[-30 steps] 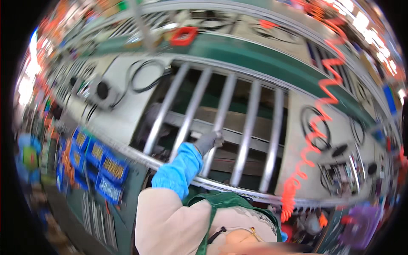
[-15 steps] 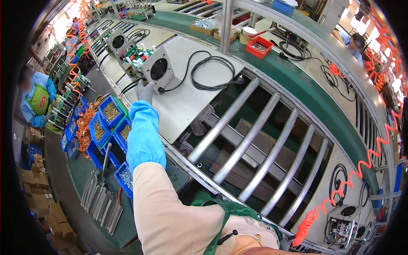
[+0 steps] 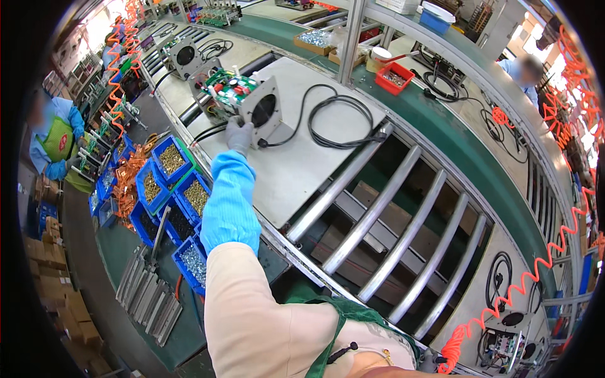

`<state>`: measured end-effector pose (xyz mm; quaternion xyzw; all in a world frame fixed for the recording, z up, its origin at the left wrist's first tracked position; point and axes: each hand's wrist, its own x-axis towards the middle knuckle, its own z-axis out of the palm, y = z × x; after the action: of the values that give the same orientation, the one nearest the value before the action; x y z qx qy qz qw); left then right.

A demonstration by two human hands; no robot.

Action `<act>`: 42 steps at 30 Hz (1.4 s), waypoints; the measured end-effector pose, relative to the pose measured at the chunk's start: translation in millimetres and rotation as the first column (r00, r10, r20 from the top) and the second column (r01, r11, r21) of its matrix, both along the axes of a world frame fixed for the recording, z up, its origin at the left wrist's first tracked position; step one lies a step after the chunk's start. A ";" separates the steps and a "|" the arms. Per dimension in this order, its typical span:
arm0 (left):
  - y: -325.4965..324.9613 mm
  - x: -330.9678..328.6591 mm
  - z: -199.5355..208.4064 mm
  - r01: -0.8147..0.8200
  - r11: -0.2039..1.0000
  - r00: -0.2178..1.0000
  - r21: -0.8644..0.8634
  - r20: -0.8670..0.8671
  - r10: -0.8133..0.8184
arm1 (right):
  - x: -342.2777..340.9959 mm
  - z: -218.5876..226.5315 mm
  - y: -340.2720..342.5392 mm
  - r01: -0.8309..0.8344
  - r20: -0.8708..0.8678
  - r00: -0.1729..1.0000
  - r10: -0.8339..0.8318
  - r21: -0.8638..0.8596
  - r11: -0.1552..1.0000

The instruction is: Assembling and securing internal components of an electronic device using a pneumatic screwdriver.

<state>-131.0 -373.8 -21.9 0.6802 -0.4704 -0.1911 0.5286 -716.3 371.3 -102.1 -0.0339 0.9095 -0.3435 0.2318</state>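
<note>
Fingers of the left hand [image 3: 239, 137], grey-gloved, lie close together against the near lower edge of a fan unit [image 3: 263, 108] at about eleven o'clock; cannot tell whether they pinch it or only press. Nearest the body: a small part of what appears to be the right hand [image 3: 428, 361], gloved in grey, shows at about five o'clock beside a coiled orange hose [image 3: 451, 350]; its finger state cannot be told. A blue oversleeve [image 3: 233, 195] covers the left forearm. Grey metal strips [image 3: 148, 299] lie side by side at eight o'clock on a green surface. Bare metal rollers [image 3: 394, 255] span the conveyor frame at four o'clock; a second open unit stands beyond their right end. Blue bins [image 3: 189, 258] of small parts are grouped at nine o'clock, orange pieces [image 3: 128, 176] just beyond. The fan unit rests on a pale board [image 3: 296, 167], round black opening facing the right side, green circuitry uppermost. A black cable [image 3: 340, 123] loops on the board at one o'clock, its plug by the first roller. Farther: a red tray [image 3: 395, 79] at one o'clock on the green strip; another fan unit between ten and eleven; a co-worker in a green apron [image 3: 58, 140] between nine and ten.
</note>
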 end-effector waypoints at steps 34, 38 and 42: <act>355.8 -289.3 -9.8 0.924 0.364 0.376 0.115 -0.119 -0.919 | 23.0 17.2 25.9 -0.012 0.068 0.998 0.015 -0.052 0.999; 349.5 -245.3 -28.6 0.706 0.629 0.583 0.325 0.237 -0.777 | 29.3 20.9 23.3 0.005 0.085 0.996 0.002 -0.079 0.997; 348.9 -239.0 -30.0 0.641 0.708 0.645 0.295 0.293 -0.706 | 37.2 20.4 21.1 0.051 0.122 0.992 -0.034 -0.142 0.989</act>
<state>-370.0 -24.9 -51.9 0.5199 -0.7665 -0.2752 0.2579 -679.1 392.3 -81.8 -0.0108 0.8673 -0.4147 0.2751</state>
